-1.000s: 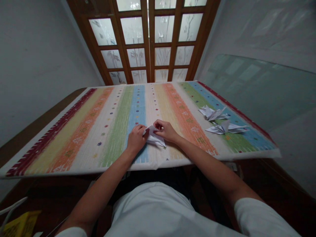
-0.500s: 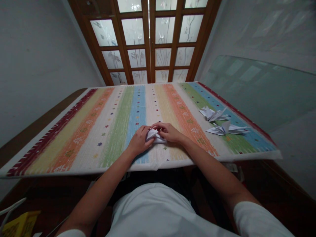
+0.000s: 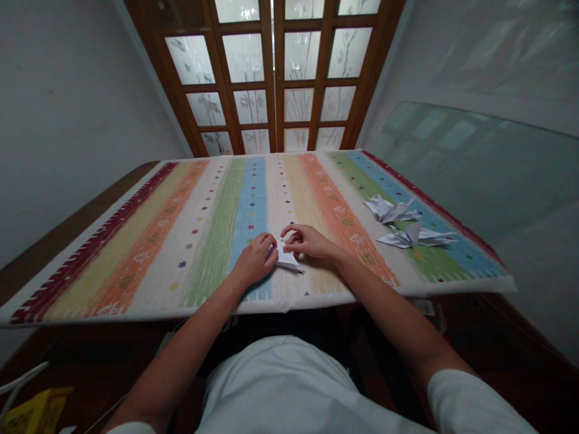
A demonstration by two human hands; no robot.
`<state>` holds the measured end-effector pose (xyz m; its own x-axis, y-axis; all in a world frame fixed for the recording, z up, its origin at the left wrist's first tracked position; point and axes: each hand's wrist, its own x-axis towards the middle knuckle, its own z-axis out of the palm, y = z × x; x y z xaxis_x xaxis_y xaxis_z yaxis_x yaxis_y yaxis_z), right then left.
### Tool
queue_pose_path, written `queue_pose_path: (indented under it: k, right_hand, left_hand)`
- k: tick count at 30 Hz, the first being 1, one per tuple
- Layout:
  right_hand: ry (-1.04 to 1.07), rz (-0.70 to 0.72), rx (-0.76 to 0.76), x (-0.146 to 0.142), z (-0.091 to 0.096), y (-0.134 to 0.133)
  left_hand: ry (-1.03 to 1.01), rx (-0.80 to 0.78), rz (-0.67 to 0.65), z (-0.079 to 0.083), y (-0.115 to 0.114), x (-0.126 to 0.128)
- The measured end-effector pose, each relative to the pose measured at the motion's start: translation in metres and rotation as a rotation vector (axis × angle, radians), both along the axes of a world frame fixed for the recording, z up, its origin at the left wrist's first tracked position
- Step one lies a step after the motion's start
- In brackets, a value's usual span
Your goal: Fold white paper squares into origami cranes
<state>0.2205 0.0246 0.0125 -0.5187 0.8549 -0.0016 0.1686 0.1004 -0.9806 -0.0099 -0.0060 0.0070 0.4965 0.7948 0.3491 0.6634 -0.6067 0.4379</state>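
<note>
A small piece of folded white paper [image 3: 286, 259] lies low over the tablecloth close to the table's near edge. My left hand [image 3: 257, 258] grips its left side, fingers curled over the top and thumb on the near side. At the upper right of the paper is my right hand [image 3: 310, 242], its index finger arched and parted from the thumb. Those fingertips are right by the paper; whether they touch it is hard to see. Off to the right, two folded paper cranes [image 3: 391, 210] [image 3: 414, 235] rest on the green and blue stripes.
A striped tablecloth [image 3: 217, 241] covers the table, its white hem hanging at the near edge. Beyond stand wooden doors [image 3: 277, 84] with frosted panes. A glass panel [image 3: 461, 163] leans along the right wall. A yellow box [image 3: 38, 410] sits at lower left.
My right hand's fingers have parted and drawn slightly right from the paper. More of the paper's face shows, with a point toward the lower right. My left hand stays on it.
</note>
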Motion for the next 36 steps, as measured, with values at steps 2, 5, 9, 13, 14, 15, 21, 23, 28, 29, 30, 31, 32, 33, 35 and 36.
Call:
queue_pose_path:
  k: [2,5,9,13,14,15,21,23,28,29,30,31,32,33,35,36]
  right_hand:
    - [0.025,-0.006,-0.034,0.000,0.000,-0.001]
    - [0.021,-0.045,-0.063,0.000,0.001,-0.002]
    - [0.016,-0.026,-0.079,0.005,0.004,-0.002]
    - [-0.077,0.132,-0.049,0.011,0.004,-0.002]
    - [-0.114,0.155,-0.016,0.012,0.004,-0.002]
    - [-0.147,0.165,0.031,0.013,0.003,-0.001]
    - [-0.216,0.146,0.185,0.015,0.000,0.001]
    - [-0.203,0.121,0.165,0.016,-0.002,0.002]
    - [-0.224,0.022,0.271,0.013,-0.003,0.002]
    - [-0.231,0.002,0.303,0.011,-0.002,0.002]
    - [-0.235,-0.010,0.326,0.010,-0.002,0.003]
    - [-0.241,-0.012,0.344,0.010,-0.002,0.003]
    - [-0.251,-0.007,0.362,0.010,-0.002,0.003]
    - [-0.265,0.001,0.387,0.010,-0.001,0.003]
    - [-0.293,0.013,0.453,0.011,0.000,0.003]
    - [-0.302,0.025,0.485,0.012,0.001,0.003]
  left_hand:
    - [0.001,0.001,-0.003,-0.001,0.001,0.000]
    - [0.008,-0.001,-0.008,-0.001,0.000,0.000]
    - [0.023,-0.004,-0.044,0.000,-0.002,0.001]
    - [0.047,-0.018,-0.063,0.001,-0.004,0.002]
    - [0.054,-0.019,-0.067,0.001,-0.004,0.002]
    - [0.059,-0.020,-0.072,0.000,-0.004,0.002]
    - [0.111,0.007,-0.047,-0.004,-0.002,0.000]
    - [0.123,0.012,-0.014,-0.007,0.000,-0.001]
    - [0.046,-0.026,-0.046,-0.009,0.006,-0.006]
    - [0.026,-0.037,-0.070,-0.009,0.006,-0.008]
    - [0.007,-0.047,-0.092,-0.008,0.007,-0.009]
    - [-0.011,-0.051,-0.106,-0.007,0.007,-0.009]
    - [-0.025,-0.046,-0.109,-0.007,0.007,-0.010]
    - [-0.036,-0.033,-0.099,-0.007,0.008,-0.010]
    - [-0.045,0.004,-0.050,-0.007,0.009,-0.011]
    - [-0.048,0.015,-0.026,-0.008,0.010,-0.011]
